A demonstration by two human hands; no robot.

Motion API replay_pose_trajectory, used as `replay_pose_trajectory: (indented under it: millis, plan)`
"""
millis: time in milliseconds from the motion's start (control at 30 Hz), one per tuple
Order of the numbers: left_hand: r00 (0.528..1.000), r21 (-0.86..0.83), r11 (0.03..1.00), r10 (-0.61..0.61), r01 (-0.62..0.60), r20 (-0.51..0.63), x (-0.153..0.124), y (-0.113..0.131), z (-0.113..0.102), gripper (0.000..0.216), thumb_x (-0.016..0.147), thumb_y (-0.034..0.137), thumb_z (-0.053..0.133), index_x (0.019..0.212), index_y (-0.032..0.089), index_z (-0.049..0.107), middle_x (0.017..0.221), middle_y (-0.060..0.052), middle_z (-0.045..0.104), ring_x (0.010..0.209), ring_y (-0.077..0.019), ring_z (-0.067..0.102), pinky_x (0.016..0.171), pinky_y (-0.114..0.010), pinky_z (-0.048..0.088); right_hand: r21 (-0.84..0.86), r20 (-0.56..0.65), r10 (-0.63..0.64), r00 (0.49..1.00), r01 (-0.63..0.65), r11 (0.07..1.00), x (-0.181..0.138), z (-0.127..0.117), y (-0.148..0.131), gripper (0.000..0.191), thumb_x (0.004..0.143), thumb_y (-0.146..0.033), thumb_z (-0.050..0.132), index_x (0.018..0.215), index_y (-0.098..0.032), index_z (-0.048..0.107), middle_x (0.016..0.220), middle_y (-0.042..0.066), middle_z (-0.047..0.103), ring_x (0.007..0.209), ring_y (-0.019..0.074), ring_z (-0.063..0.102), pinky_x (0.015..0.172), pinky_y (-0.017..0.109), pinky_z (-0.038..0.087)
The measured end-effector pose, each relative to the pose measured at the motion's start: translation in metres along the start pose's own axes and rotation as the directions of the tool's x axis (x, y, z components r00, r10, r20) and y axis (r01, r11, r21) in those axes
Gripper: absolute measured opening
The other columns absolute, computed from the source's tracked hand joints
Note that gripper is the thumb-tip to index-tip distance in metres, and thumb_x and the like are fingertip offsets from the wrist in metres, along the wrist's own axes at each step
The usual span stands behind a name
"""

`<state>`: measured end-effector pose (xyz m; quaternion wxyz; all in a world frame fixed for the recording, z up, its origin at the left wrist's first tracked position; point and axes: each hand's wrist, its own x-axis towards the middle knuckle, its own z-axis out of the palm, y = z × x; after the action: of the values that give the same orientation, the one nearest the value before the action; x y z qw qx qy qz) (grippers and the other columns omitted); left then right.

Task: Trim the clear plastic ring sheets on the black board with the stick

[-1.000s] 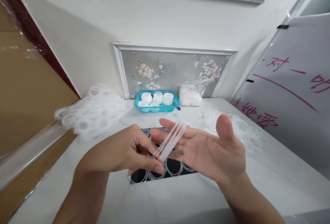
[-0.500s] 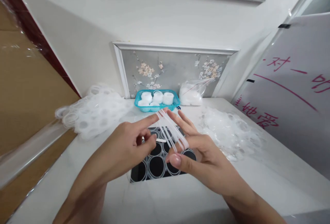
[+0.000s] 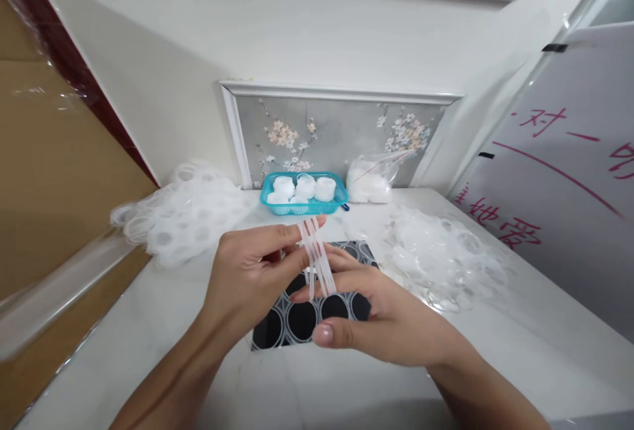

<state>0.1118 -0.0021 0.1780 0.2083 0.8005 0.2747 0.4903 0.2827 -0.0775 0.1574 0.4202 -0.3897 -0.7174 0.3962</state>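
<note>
Several thin white translucent rings (image 3: 317, 255), like elastic bands, are stretched side by side between my two hands. The index finger of my left hand (image 3: 250, 265) runs through their upper end, and its thumb presses against them from the left. At the lower end, a finger of my right hand (image 3: 381, 298) passes through the loops. The right thumb stands apart from them, with the other fingers stretched to the left. Below both hands lies a black mat with grey circles (image 3: 301, 321), partly covered by them.
Behind my hands stands a turquoise basket (image 3: 303, 207) with stacked white rings. A clear bag of white pieces (image 3: 369, 182) sits beside it. Loose rings are heaped at the left (image 3: 183, 218) and right (image 3: 440, 251) of the white table (image 3: 277, 384). A cardboard panel (image 3: 64, 126) borders the left.
The rings have gone from slanted to nearly upright and sit closer together. My left thumb has come up against them. My right hand has tilted flatter, its thumb now away from the rings.
</note>
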Motion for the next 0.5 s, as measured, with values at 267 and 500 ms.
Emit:
replay_pose_trajectory:
  millis: [267, 500]
  plan:
    - [0.999, -0.012, 0.999, -0.029, 0.03, 0.046, 0.0, 0.005, 0.001, 0.013, 0.087, 0.034, 0.069, 0.085, 0.029, 0.081, 0.09, -0.001, 0.068, 0.06, -0.0087, 0.054, 0.046, -0.02, 0.046, 0.18, 0.114, 0.034, 0.993, -0.054, 0.982, -0.001, 0.002, 0.007, 0.037, 0.081, -0.036, 0.077, 0.117, -0.029, 0.073, 0.116, 0.004, 0.072, 0.116, 0.0241, 0.062, 0.109, 0.042, 0.045]
    - [0.994, 0.003, 0.999, 0.033, -0.033, 0.106, 0.003, -0.001, -0.002, 0.034, 0.077, 0.028, 0.078, 0.11, 0.032, 0.075, 0.126, -0.005, 0.06, 0.095, -0.0188, 0.061, 0.051, -0.018, 0.049, 0.546, 0.082, 0.053, 0.995, -0.089, 0.833, 0.006, -0.007, 0.029, 0.045, 0.085, -0.052, 0.069, 0.123, -0.029, 0.069, 0.131, 0.008, 0.066, 0.122, 0.024, 0.06, 0.109, 0.047, 0.043]
